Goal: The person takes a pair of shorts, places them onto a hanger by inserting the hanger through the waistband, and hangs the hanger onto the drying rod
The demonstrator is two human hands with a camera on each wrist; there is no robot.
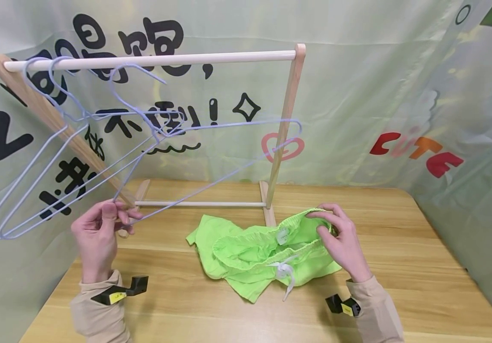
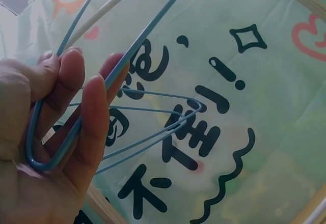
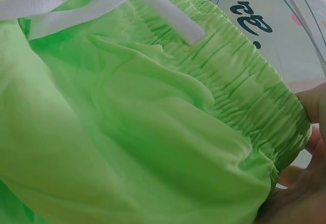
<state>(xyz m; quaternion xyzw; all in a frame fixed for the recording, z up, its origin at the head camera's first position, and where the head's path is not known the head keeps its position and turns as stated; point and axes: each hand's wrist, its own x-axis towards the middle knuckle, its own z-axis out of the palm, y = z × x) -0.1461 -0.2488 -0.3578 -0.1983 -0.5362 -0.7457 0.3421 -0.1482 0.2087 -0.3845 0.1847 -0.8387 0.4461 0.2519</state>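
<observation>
My left hand (image 1: 100,228) pinches the lower left corner of a pale blue wire hanger (image 1: 224,125), tilted in front of the rack. The hanger's hook overlaps the top rail in the head view. In the left wrist view the bent corner of the hanger (image 2: 48,165) lies across the palm, between thumb and fingers. Bright green shorts (image 1: 237,281) with a white drawstring (image 1: 284,270) lie on the table, waist opening facing up. My right hand (image 1: 342,236) grips the right end of their elastic waistband (image 3: 244,96), some fingers inside the opening.
A wooden rack with a white top rail (image 1: 229,59) stands at the back of the wooden table (image 1: 383,267). Two more blue hangers (image 1: 35,176) hang at the rail's left end. A printed cloth backdrop (image 1: 357,95) rises behind and at the sides.
</observation>
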